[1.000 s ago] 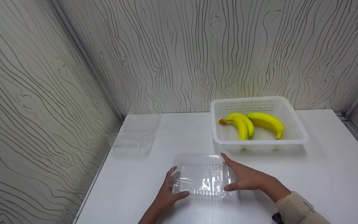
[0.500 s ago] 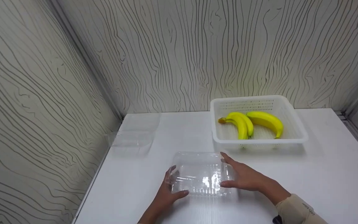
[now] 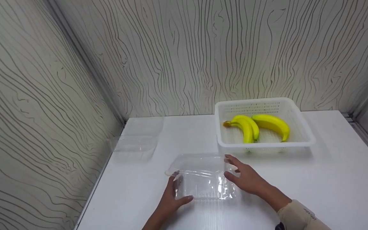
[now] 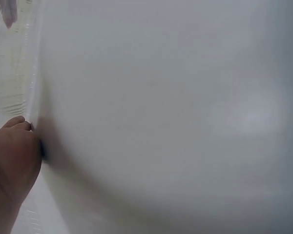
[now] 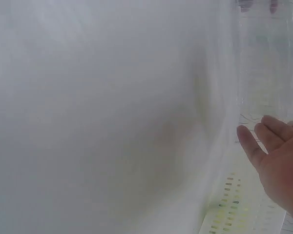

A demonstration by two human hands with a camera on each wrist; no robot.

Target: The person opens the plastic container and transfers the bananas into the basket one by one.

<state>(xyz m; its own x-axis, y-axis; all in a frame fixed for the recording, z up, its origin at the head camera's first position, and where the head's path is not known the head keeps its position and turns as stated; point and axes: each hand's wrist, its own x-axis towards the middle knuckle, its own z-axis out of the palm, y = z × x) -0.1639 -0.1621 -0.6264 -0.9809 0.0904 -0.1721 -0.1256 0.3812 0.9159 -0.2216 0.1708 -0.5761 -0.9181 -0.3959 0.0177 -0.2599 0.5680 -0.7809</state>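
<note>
A clear plastic clamshell box (image 3: 200, 187) stands near the table's front, in the middle of the head view. Its lid (image 3: 196, 162) rises at the back and reaches past the box's left side; its exact angle is hard to tell through the clear plastic. My left hand (image 3: 170, 198) holds the left side, thumb in front and fingers behind. At the right side, my right hand (image 3: 246, 177) has its fingers extended and thumb apart, near the lid's right edge. The right wrist view shows those fingers fairly straight beside the clear plastic; contact is unclear.
A white perforated basket (image 3: 267, 145) at the back right holds a joined pair of bananas (image 3: 247, 126) and a single banana (image 3: 273, 124). Another clear container (image 3: 136, 143), spread open, lies at the table's back left. Patterned walls (image 3: 177, 57) bound the white table (image 3: 123, 191).
The lid's front edge has lifted from the box and shifted left. My right hand's thumb has moved up and back from the box's front right; my left hand stays almost in place.
</note>
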